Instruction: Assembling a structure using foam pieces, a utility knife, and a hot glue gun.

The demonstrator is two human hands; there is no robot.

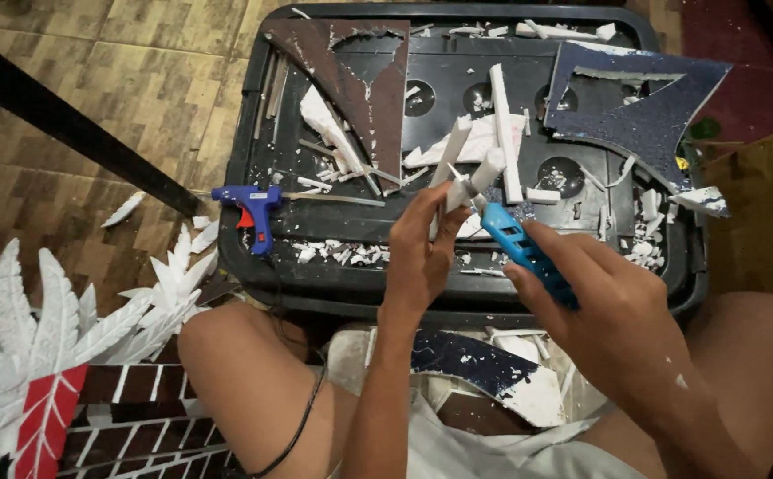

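In the head view, the left hand [422,253] pinches a thin white foam strip [471,177] between its closed fingers and holds it upright. The right hand [617,324] is closed around a blue utility knife [520,248], and its blade meets the strip just above the left fingers. I think the cut goes best with small strokes directed away from the holding fingers, because they are very near the blade. Beyond both hands is a black tray [253,177] with foam scraps, a brown offcut [364,80] and a dark blue offcut [644,115]. A blue glue gun [253,213] lies left of the left hand, clear of the work.
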